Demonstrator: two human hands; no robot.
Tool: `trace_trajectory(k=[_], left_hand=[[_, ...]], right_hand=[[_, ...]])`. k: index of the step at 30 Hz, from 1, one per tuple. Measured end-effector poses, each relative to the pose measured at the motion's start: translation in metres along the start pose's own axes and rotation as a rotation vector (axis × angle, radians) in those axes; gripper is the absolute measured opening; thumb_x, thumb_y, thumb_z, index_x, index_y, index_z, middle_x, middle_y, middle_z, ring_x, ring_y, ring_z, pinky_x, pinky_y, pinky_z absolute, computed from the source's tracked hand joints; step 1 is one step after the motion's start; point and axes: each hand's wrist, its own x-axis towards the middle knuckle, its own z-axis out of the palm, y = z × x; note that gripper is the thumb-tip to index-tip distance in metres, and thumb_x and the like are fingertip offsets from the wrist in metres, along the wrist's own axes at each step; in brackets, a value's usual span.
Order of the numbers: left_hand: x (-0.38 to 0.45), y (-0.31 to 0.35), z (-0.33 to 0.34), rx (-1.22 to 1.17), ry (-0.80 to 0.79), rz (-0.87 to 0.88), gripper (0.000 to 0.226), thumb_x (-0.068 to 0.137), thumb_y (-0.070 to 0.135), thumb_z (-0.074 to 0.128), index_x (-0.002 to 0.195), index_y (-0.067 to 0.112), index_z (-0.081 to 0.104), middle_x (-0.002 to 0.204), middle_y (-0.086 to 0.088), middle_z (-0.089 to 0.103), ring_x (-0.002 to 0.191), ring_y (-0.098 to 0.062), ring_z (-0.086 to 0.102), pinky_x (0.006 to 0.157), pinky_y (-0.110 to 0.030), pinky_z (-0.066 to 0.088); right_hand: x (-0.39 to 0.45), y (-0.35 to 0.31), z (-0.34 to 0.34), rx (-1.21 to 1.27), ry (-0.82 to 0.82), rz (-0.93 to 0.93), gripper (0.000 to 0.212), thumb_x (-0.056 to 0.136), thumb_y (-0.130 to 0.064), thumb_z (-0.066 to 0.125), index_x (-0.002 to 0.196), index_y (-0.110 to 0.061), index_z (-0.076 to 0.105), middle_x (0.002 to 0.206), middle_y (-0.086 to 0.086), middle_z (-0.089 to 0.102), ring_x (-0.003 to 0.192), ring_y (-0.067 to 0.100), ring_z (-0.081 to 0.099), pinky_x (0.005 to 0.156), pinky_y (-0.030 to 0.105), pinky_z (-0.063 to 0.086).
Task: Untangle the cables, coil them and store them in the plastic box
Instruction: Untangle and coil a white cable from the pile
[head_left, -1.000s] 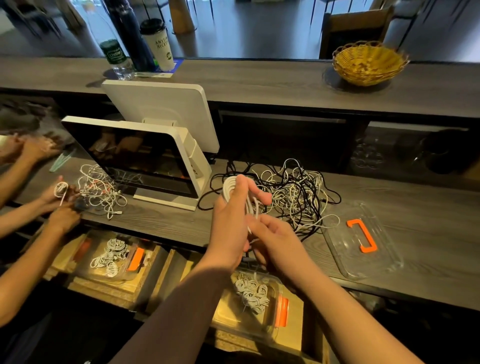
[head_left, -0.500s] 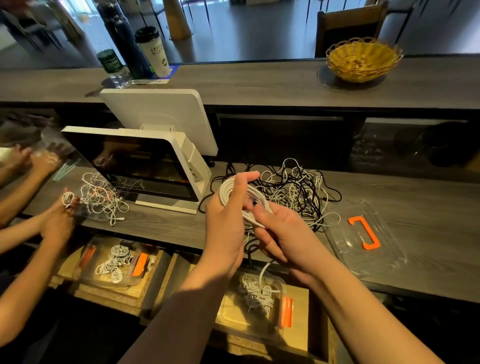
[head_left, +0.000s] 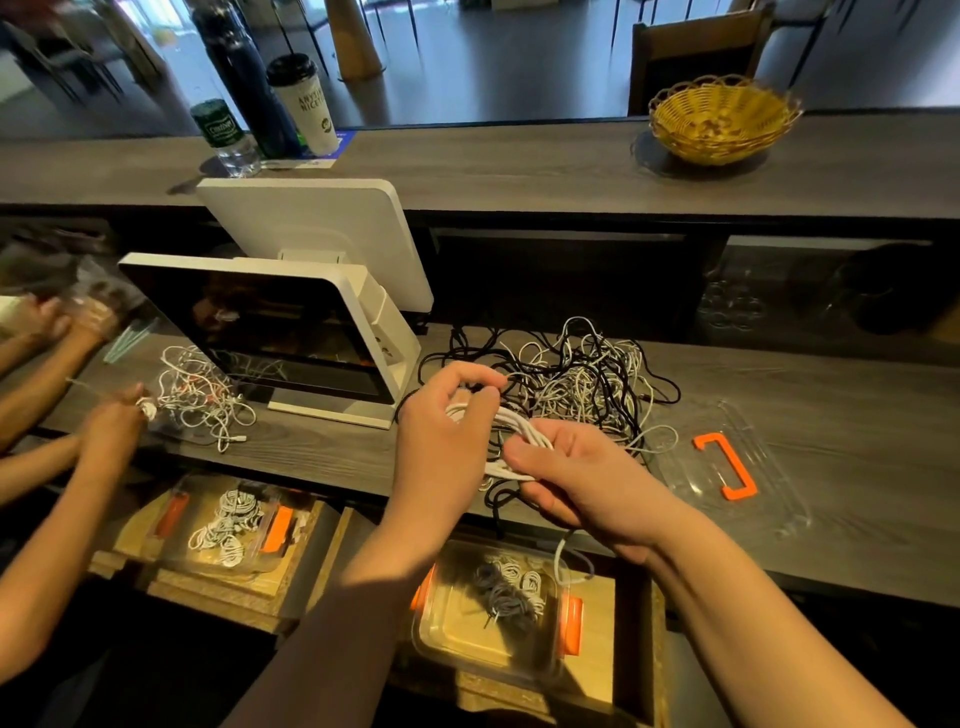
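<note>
A coil of white cable (head_left: 511, 423) lies between my two hands above the counter's front edge. My left hand (head_left: 441, 431) grips one end of the coil with curled fingers. My right hand (head_left: 576, 478) pinches the other end, and a loose tail hangs down below it. Behind them sits a tangle of black and white cables (head_left: 582, 374). A clear plastic box (head_left: 441, 629) with orange clips stands below the counter and holds several coiled cables. Its clear lid (head_left: 769, 467) with an orange handle lies on the counter to the right.
A white point-of-sale screen (head_left: 291, 322) stands left of the tangle. Other people's hands (head_left: 111, 431) work on a second white cable pile (head_left: 202, 395) at the left, above another box (head_left: 171, 551). A wicker basket (head_left: 722, 119), a cup and bottles sit on the raised ledge.
My left hand has tipped down from upright, bringing the coil lower and flatter. My right hand has closed onto the coil's near end.
</note>
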Motion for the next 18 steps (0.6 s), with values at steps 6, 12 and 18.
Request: trace_trajectory(k=[6,12,18], left_hand=[[0.002,-0.011,-0.006,0.216,-0.188,-0.01,0.061,0.099,0.052,0.051,0.053,0.012,0.049,0.047,-0.004,0.042,0.047,-0.013,0.039,0.055,-0.035,0.036],[0.002,-0.009,-0.006,0.069,-0.205,-0.089,0.064,0.099,0.052,0.049,0.06,0.001,0.05,0.052,-0.007,0.039,0.05,-0.02,0.037,0.056,-0.033,0.034],[-0.001,-0.004,-0.001,-0.366,0.03,-0.229,0.056,0.098,0.044,0.056,0.082,-0.01,0.061,0.06,-0.013,0.044,0.049,-0.022,0.039,0.046,-0.026,0.032]], right_hand=[[-0.002,0.001,-0.005,-0.081,-0.012,0.012,0.014,0.096,-0.03,0.061,0.088,-0.02,0.064,0.058,-0.002,0.05,0.046,0.009,0.038,0.041,0.014,0.03],[0.0,-0.023,-0.018,-0.475,0.253,-0.18,0.024,0.094,-0.032,0.062,0.076,-0.018,0.069,0.05,-0.012,0.053,0.044,0.0,0.042,0.046,0.01,0.035],[0.006,-0.01,-0.019,-0.574,0.255,-0.2,0.021,0.096,-0.028,0.059,0.082,-0.015,0.07,0.055,-0.014,0.054,0.047,-0.001,0.042,0.047,0.01,0.035]])
